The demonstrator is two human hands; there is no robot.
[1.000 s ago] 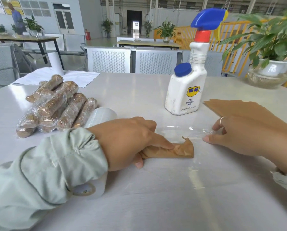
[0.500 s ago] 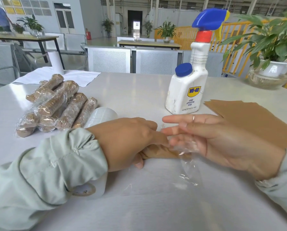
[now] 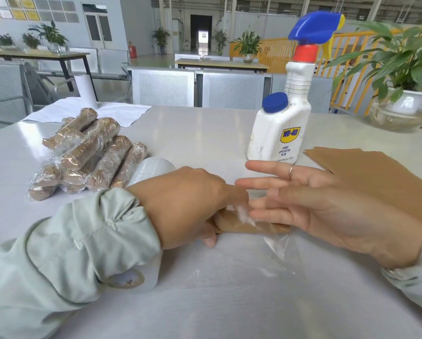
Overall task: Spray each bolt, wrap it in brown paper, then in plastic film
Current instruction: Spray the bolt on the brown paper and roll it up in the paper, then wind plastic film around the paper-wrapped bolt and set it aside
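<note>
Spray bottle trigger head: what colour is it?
Blue, with a yellow nozzle tip and a red collar beneath, on the white spray bottle. The head view shows it.

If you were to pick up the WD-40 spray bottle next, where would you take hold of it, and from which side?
Probably by the ribbed neck below the red collar of the WD-40 spray bottle, coming from the right hand's side. The bottle stands upright, its neck is narrower than its wide body, and the blue filler cap crowds the left shoulder. The trigger head overhangs the neck, so a hand should not slip upward.
</note>
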